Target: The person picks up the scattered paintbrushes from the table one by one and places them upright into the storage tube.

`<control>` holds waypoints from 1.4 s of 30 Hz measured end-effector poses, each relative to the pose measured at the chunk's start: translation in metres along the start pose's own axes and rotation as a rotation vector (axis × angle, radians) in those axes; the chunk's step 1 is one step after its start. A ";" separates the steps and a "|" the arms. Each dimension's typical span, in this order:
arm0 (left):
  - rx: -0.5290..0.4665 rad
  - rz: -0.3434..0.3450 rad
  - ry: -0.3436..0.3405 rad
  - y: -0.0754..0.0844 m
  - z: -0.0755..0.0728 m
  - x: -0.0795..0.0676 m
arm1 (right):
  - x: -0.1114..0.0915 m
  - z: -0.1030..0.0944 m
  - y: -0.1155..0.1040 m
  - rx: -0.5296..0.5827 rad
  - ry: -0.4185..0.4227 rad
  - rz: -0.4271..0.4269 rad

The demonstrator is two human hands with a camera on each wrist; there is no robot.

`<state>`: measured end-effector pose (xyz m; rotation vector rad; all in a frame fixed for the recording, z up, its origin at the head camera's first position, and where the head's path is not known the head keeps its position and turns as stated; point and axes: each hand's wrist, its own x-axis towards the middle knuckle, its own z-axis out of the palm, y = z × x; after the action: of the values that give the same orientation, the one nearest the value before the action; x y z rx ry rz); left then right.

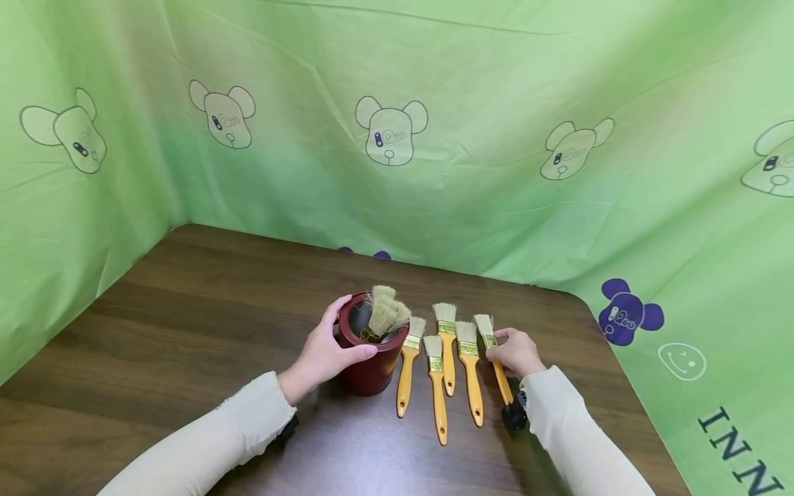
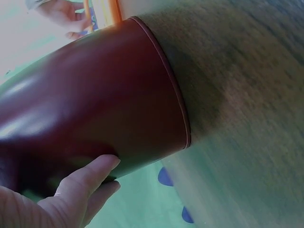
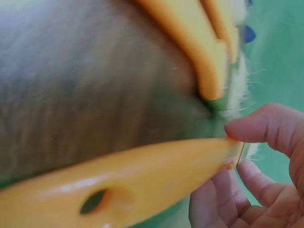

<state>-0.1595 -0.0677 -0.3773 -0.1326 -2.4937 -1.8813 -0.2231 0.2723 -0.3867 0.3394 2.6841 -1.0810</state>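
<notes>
My left hand (image 1: 325, 355) grips a dark red cylindrical pot (image 1: 367, 375) near its rim, thumb toward me and fingers on the far side. Bristle ends of paintbrushes (image 1: 386, 315) stick up from the pot, while their handles are hidden inside. In the left wrist view the pot (image 2: 104, 90) stands on the table. At the right end of a row of brushes, my right hand (image 1: 516, 353) pinches a paintbrush (image 1: 502, 380) where handle meets metal band, bristles pointing away from me. The right wrist view shows thumb and fingers on that yellow-orange handle (image 3: 152, 171).
Several paintbrushes (image 1: 473, 382) with yellow-orange handles lie between the pot and my right hand, bristles toward the back. The brown wooden table (image 1: 205, 331) reaches a green printed cloth (image 1: 471, 200) hanging behind and at both sides.
</notes>
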 end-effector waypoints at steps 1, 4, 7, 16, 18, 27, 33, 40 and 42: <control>-0.001 -0.002 0.000 0.000 0.000 0.000 | -0.001 -0.001 -0.002 0.009 0.009 -0.007; -0.001 -0.010 -0.001 0.000 0.000 0.000 | -0.003 -0.006 -0.009 0.074 0.029 -0.022; 0.002 -0.019 -0.002 0.000 0.000 0.000 | -0.008 -0.011 -0.019 0.140 0.061 -0.045; -0.002 -0.012 -0.007 0.001 -0.001 0.000 | -0.022 -0.012 -0.054 0.304 0.348 -0.073; -0.005 -0.018 -0.001 0.001 -0.002 -0.001 | -0.024 -0.010 -0.066 0.345 0.400 -0.101; -0.004 -0.024 -0.002 0.002 -0.003 -0.001 | -0.042 0.009 -0.108 0.519 0.445 -0.271; 0.000 -0.025 -0.003 0.003 -0.002 -0.001 | -0.061 0.019 -0.130 0.567 0.447 -0.380; 0.000 -0.018 -0.007 0.003 -0.001 0.000 | -0.077 0.022 -0.155 0.603 0.409 -0.505; -0.001 -0.021 -0.008 0.003 -0.001 0.000 | -0.081 0.023 -0.163 0.608 0.406 -0.541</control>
<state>-0.1594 -0.0675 -0.3745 -0.1146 -2.5092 -1.8930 -0.1917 0.1311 -0.2734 -0.1073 2.7903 -2.2082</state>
